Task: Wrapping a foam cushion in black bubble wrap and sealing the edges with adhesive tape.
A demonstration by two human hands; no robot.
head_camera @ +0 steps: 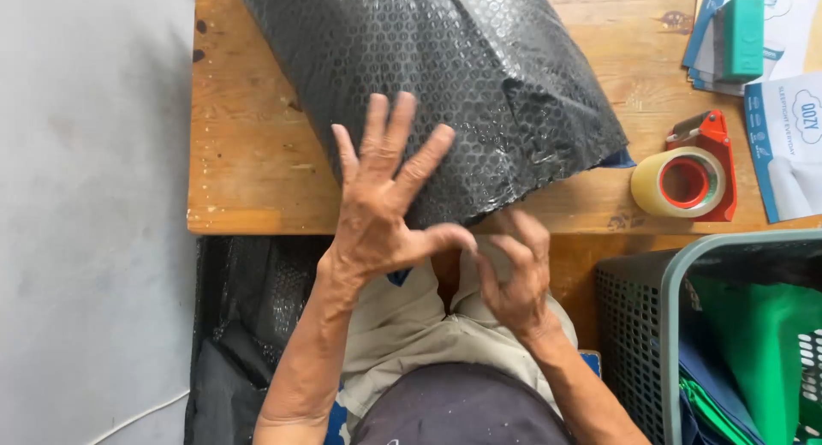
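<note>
A large parcel wrapped in black bubble wrap [445, 77] lies across the wooden table [248, 154], its near end overhanging the front edge. My left hand [381, 197] is raised over that near end, fingers spread apart, holding nothing. Lower and to the right, my right hand [514, 274] hangs just below the table edge with fingers curled loosely; whether it pinches anything is unclear.
A tape dispenser with a roll of clear tape [689, 175] sits at the table's right. Printed leaflets [792, 145] and a small green box [741, 38] lie at the far right. A grey plastic basket [659, 282] holding green fabric stands on the right; more black bubble wrap [248, 308] lies under the table.
</note>
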